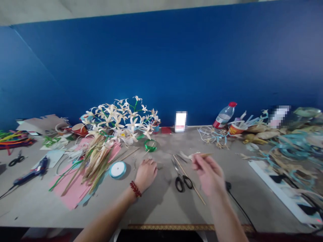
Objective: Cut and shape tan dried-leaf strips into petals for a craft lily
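Left hand (146,174) lies palm-down on the table (161,208), fingers curled loosely, holding nothing – fingertips rest on bare tabletop just right of the white tape roll (117,169) and below the green ribbon coil (150,145). Red bead bracelet (135,189) at the wrist.

Right hand (208,174) is raised off the table, blurred; thumb & forefinger pinch a thin stick w/ a pale strip at its tip (199,155), pointing left-up. The stick end hangs above the scissors (182,178), which lie flat betw. the two hands, blades away from the person, w/ a long wooden skewer (189,179) crossing just beside them.

Open room: bare tabletop in front of both hands down to the near edge, which has a gold trim strip (176,227). Left side is crowded – pink paper (73,191) under a bundle of dried stalks (97,164), white flower bouquet (121,121) behind. Far left: glue gun (32,173), small scissors (16,160). Right side: black cable (239,206) running to the near edge, white board (282,188), tangle of teal strips (292,148), plastic bottle (224,116) lying tilted near the blue wall (161,67).
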`<state>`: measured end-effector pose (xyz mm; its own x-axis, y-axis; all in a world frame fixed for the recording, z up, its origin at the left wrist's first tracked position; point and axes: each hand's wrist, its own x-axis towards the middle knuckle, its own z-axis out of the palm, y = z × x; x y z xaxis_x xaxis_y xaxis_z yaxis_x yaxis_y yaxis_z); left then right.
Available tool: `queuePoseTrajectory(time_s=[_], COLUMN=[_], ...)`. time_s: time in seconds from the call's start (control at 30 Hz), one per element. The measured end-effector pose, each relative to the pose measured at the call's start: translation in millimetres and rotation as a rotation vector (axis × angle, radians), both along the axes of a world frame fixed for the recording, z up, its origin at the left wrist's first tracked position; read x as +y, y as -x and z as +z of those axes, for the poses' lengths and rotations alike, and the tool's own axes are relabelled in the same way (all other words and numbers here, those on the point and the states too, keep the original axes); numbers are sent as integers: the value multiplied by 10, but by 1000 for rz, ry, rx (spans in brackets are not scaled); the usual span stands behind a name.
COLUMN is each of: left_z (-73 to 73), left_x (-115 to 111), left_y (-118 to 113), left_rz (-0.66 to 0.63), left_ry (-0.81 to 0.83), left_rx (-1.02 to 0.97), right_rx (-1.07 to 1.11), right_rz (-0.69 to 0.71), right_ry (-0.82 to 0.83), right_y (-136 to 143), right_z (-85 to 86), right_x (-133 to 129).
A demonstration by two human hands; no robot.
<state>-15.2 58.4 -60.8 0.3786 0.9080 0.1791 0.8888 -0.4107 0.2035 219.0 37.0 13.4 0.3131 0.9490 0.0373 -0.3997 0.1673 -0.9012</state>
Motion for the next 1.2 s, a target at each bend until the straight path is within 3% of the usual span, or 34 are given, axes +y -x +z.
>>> queuePoseTrajectory(time_s=[0.13,0.23,0.3,0.4,0.5,0.6,0.73,0.93,1.03,1.2], left_z=[19,22,33,109,283,497,623,452,403,395], left_x=[84,131,116,-5,-217,-414,-531,-592,-618,-661], left_y=[375,580,630,585,438,244,37,-127,-166,-137], left_rz=[132,179,179,157,88,-88,-172,-35,4,17], left_ry=[-62,-105,-134,-193,-287,-157,219,694,757,748], left_rx=[5,-25,-62,-149,-431,-670,-890,-1388,-1520,-1515], right_rx=[64,-42,-74,-89,4,116,253,247,124,-41], right_rz=[-461,-591,-493,-82,221,390,472,441,461,446], right_ry=[-213,-325,-270,-33,145,243,294,269,217,165], right_y=[-463,-559,-468,-188,120,343,478,501,497,497], right_z=[361,464,386,147,-43,-107,-116,-201,-237,-250], right_x=[-150,-283,-337,-357,-360,-378,-387,-387,-409,-413])
